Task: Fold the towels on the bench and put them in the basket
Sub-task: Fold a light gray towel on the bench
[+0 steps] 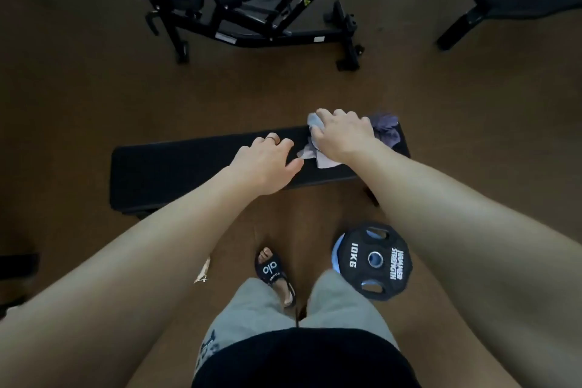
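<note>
My right hand (341,135) grips a crumpled pale towel (310,151) on the bench (176,167), long axis left-right; left hand (264,164) fingers relaxed, empty; plate (373,261) reads "10KG", "HAMMER STRENGTH".

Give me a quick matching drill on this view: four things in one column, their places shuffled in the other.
Things:
1. light towel
2. purple towel
3. weight plate
4. left hand

Places:
A. on the floor by the feet
B. over the bench middle, holding nothing
C. at the bench's right end
D. under the right hand

Pairs: 1-D, 2-C, 3-A, 4-B
</note>
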Demonstrator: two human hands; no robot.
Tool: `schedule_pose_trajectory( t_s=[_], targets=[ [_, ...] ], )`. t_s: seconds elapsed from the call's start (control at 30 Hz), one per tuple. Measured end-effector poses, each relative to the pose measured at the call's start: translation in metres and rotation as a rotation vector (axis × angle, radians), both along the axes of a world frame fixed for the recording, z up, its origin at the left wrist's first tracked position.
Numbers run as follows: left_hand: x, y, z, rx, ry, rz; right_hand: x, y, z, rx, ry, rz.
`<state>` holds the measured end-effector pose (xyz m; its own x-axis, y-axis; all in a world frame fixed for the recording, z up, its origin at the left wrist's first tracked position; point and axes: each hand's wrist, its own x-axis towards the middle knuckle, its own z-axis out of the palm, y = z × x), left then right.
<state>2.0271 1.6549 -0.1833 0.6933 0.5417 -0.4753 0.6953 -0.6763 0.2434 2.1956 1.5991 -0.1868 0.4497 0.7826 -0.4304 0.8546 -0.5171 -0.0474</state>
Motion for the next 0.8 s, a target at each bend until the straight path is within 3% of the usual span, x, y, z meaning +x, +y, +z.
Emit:
schedule_pose_trajectory(
  t_s=[0.23, 0.4, 0.67, 0.8],
  targets=[
    [0.011, 0.061, -0.012, -0.053, 0.010, 0.155, 0.009, 0.098, -0.015, -0.029, 0.043, 0.156],
    [0.016, 0.096, -0.042, -0.061, -0.001, 0.346, 0.008, 0.168, -0.063, -0.026, 0.067, 0.344],
    [0.024, 0.117, -0.179, -0.140, 0.025, 0.728, -0.013, 0.227, -0.216, -0.082, 0.154, 0.669],
    [0.031, 0.115, -0.246, -0.166, 0.018, 0.801, -0.004, 0.237, -0.282, -0.060, 0.145, 0.729]
  ],
)
